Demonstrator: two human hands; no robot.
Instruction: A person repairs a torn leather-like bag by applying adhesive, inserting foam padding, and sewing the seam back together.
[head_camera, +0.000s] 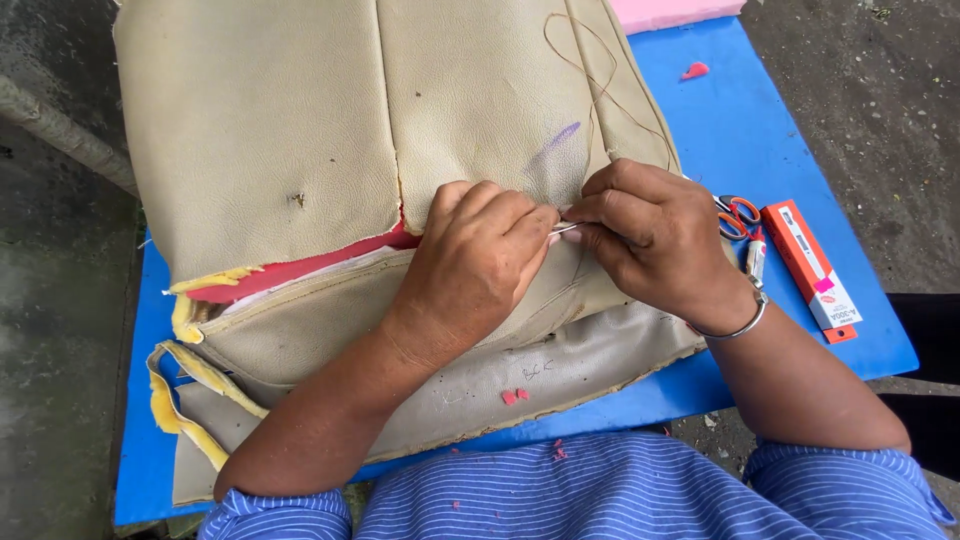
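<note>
— Two hands met at the middle of the beige seat cover (300, 150), right on its seam. What did each one have?

— Both were pinched on a thin metal needle (565, 229). The left hand (475, 265) was curled with its fingertips closed on the needle from nine o'clock, and the right hand (650, 235) gripped the other end from three o'clock. Only a short bright length of it showed between the fingertips.

— And thread?

— A brown thread (600, 85) looped away toward twelve o'clock from the right hand, lying loose over the cover's upper panel. Whether it ran through the needle I could not tell — the fingers hid that part.

— What state was the cover in?

— Split open at nine o'clock from the left hand, with red lining (300, 268) showing in the gap and yellow foam (185, 320) along the torn edges farther out. A purple mark (553, 142) sat at twelve o'clock from the hands.

— What lay around it?

— The cover rested on a blue board (760, 130). At three o'clock from the right hand, just beside the wrist with its metal bangle (735, 325), lay orange-handled scissors (738, 217), and beyond them an orange and white box (812, 268). A pink foam sheet (670, 12) sat at one o'clock, at the far edge.
</note>
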